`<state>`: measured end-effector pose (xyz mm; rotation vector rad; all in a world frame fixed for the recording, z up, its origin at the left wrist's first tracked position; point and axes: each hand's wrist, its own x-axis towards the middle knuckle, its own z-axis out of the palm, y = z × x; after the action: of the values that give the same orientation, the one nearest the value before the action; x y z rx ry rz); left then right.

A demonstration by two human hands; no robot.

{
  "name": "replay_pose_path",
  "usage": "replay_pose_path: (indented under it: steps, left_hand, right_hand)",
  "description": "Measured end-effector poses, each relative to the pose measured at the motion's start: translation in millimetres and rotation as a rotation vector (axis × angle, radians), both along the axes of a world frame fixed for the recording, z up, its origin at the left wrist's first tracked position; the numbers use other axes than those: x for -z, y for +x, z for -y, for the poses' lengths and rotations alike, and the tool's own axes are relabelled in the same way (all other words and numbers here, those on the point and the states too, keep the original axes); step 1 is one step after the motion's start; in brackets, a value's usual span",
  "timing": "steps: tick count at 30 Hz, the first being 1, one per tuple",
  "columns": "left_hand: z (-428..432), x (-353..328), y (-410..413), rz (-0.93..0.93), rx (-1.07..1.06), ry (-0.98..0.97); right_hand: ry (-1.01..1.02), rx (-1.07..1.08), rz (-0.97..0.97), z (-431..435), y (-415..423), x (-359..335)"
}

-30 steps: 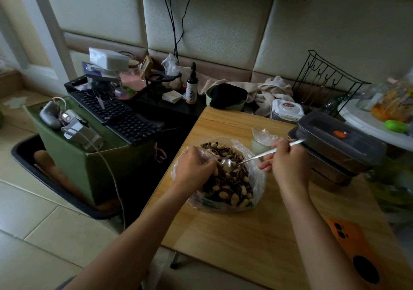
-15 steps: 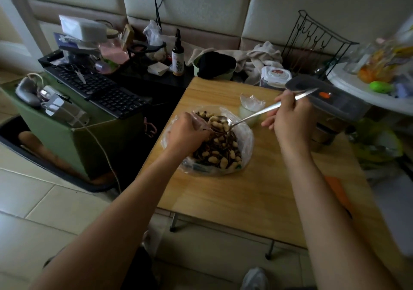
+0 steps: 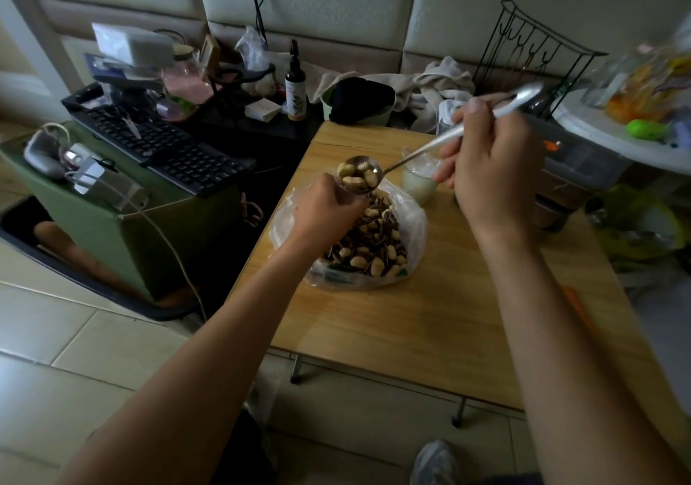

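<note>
A clear plastic bag (image 3: 413, 223) full of pale nuts and dark seeds (image 3: 370, 247) sits on the wooden table (image 3: 411, 320). My left hand (image 3: 325, 213) grips the bag's left rim. My right hand (image 3: 490, 170) holds the handle of a long metal spoon (image 3: 441, 144). The spoon's bowl (image 3: 358, 177) is heaped with pale nuts and hangs just above the bag's far edge. A small cup (image 3: 418, 183) with a plastic liner stands right behind the bag, partly hidden by the right hand.
Stacked lidded food boxes (image 3: 577, 170) stand at the table's right. A black wire rack (image 3: 531, 47) and crumpled cloths (image 3: 437, 84) lie behind. A keyboard (image 3: 164, 144) on a green box (image 3: 93, 223) is to the left. A white tray (image 3: 613, 129) holds snacks at far right.
The spoon went from buried in the nuts to lifted clear with a heap of nuts, my right hand rising. My left hand kept hold of the bag. The camera tilted down.
</note>
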<state>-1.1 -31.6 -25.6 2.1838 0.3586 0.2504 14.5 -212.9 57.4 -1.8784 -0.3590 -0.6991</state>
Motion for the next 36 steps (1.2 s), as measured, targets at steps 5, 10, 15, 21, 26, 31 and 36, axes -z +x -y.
replay_pose_path:
  steps: [5, 10, 15, 21, 26, 31, 36]
  left_hand:
    - [5.7, 1.4, 7.1, 0.009, -0.011, -0.064]
    - [5.9, 0.2, 10.5, 0.043, -0.008, -0.149]
    - [6.1, 1.8, 11.6, 0.053, -0.013, -0.178]
    - [6.4, 2.3, 11.6, 0.056, -0.011, -0.151]
    - [6.3, 2.9, 10.3, 0.048, 0.003, -0.156]
    - [7.1, 3.3, 10.8, 0.053, -0.017, -0.136]
    - [7.3, 0.1, 8.3, 0.058, 0.003, -0.151]
  right_hand:
    - [-0.272, -0.111, 0.314, -9.1, -4.1, -7.6]
    - [-0.328, -0.157, 0.461, -11.6, -5.0, -7.9]
    - [-0.318, -0.158, 0.491, -10.7, -7.6, -8.4]
    - [-0.323, -0.176, 0.45, -8.7, -5.9, -6.5]
    - [-0.312, -0.161, 0.465, -7.5, -5.6, -6.1]
    - [-0.321, -0.182, 0.481, -7.7, -5.2, -4.7]
    - [-0.297, -0.218, 0.39, -4.1, -2.4, -5.4]
